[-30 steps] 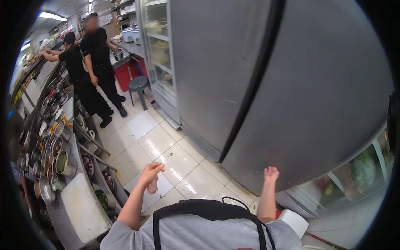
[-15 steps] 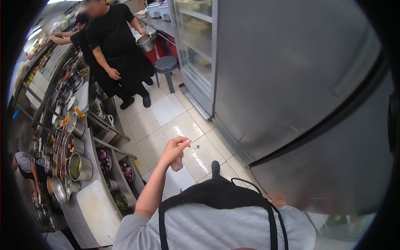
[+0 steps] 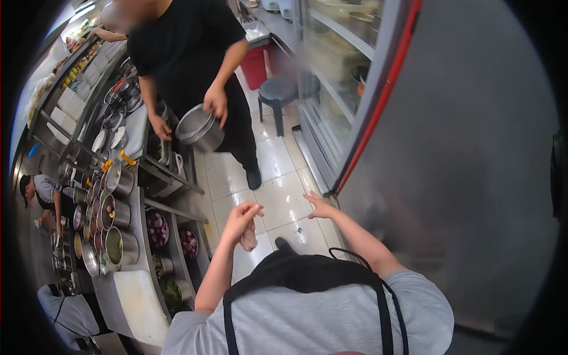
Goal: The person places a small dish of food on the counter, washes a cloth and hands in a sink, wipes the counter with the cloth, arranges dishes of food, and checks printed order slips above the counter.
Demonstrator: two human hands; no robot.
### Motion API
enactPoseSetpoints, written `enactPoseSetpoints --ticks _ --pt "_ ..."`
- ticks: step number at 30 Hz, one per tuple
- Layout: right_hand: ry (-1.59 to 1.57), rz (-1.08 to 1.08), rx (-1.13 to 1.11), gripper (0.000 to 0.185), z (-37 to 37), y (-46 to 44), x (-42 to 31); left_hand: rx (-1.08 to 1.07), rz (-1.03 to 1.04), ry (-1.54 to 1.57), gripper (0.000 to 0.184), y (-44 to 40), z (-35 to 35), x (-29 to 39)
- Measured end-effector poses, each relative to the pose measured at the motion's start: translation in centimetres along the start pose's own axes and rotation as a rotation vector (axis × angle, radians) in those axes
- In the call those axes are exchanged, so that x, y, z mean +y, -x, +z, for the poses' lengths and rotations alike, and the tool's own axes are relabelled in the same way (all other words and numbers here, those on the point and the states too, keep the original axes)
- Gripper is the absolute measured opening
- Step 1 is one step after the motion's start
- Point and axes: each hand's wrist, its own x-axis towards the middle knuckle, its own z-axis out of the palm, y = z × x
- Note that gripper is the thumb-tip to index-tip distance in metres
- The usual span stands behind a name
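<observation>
My left hand (image 3: 241, 222) is in front of my apron, its fingers closed on a pale pink lump (image 3: 249, 238) that looks like raw meat. Part of the lump hangs below the fingers; the rest is hidden in the hand. My right hand (image 3: 320, 206) reaches forward, empty, with fingers spread, close to the lower corner of the glass-fronted fridge (image 3: 331, 77). Ahead of me a co-worker in black carries a metal pot (image 3: 201, 130) in one hand, apart from both my hands.
On the left, a steel counter (image 3: 127, 254) bears several metal pots and a white cutting board (image 3: 141, 305). Red onions (image 3: 157, 229) sit on a shelf beneath. A grey stool (image 3: 278, 92) stands ahead. A large grey steel door (image 3: 473, 148) is at my right.
My right hand has come up from beside the steel door and stretched forward. The co-worker with the pot is much closer. My left hand still grips the pink lump.
</observation>
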Motion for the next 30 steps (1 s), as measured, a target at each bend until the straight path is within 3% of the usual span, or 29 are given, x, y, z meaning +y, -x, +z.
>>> enactPoseSetpoints --ticks 1,5,7,10,11,13,14,17,19,21,23,26,30 --pt "-0.055 0.056 -0.13 0.067 -0.5 -2.7 -1.2 0.012 -0.035 0.027 0.026 -1.4 -1.2 -0.6" --pt "-0.175 0.09 -0.296 0.059 -2.6 -13.4 -5.3 0.011 -0.022 0.067 0.025 -6.7 -4.6 -0.8" --pt "-0.641 0.297 -0.497 0.048 -3.9 -17.6 -8.6 0.031 -0.049 0.074 0.023 -9.8 -5.2 0.0" --pt "-0.797 0.324 -0.692 0.036 -5.4 -22.6 -12.4 0.025 0.078 0.136 0.02 -15.7 -5.4 2.7" --pt "-0.795 0.324 -0.695 0.036 -5.7 -24.2 -12.9 0.023 0.163 0.175 0.019 -17.8 -5.5 3.7" --pt "-1.2 0.482 -0.792 0.04 -6.0 -26.9 -13.1 0.174 0.293 0.254 0.018 -23.0 -5.9 4.3" --pt "-1.454 0.479 -0.871 0.047 -5.9 -28.5 -12.5 0.234 0.281 0.357 0.018 -25.1 -6.0 5.7" --pt "-1.693 0.42 -0.848 0.047 -6.4 -33.9 -10.0 0.354 0.317 0.433 0.018 -31.3 -7.9 7.3" --pt "-1.723 0.392 -0.841 0.045 -6.9 -38.5 -7.8 0.435 0.398 0.496 0.02 -35.6 -8.4 7.8" --pt "-1.652 0.404 -0.604 0.041 -7.8 -42.7 -6.2 0.422 0.363 0.433 0.023 -38.7 -9.7 7.7" --pt "-1.656 0.383 -0.575 0.034 -9.8 -46.7 -4.7 0.256 0.353 0.311 0.028 -42.2 -11.2 9.1" --pt "-1.445 0.368 -0.338 0.027 -10.6 -53.4 -2.0 0.288 0.255 0.195 0.03 -46.7 -14.5 9.5" --pt "-1.07 0.132 -0.522 0.024 -10.1 -62.2 -0.3 0.501 0.167 -0.02 0.025 -51.2 -19.4 9.0"
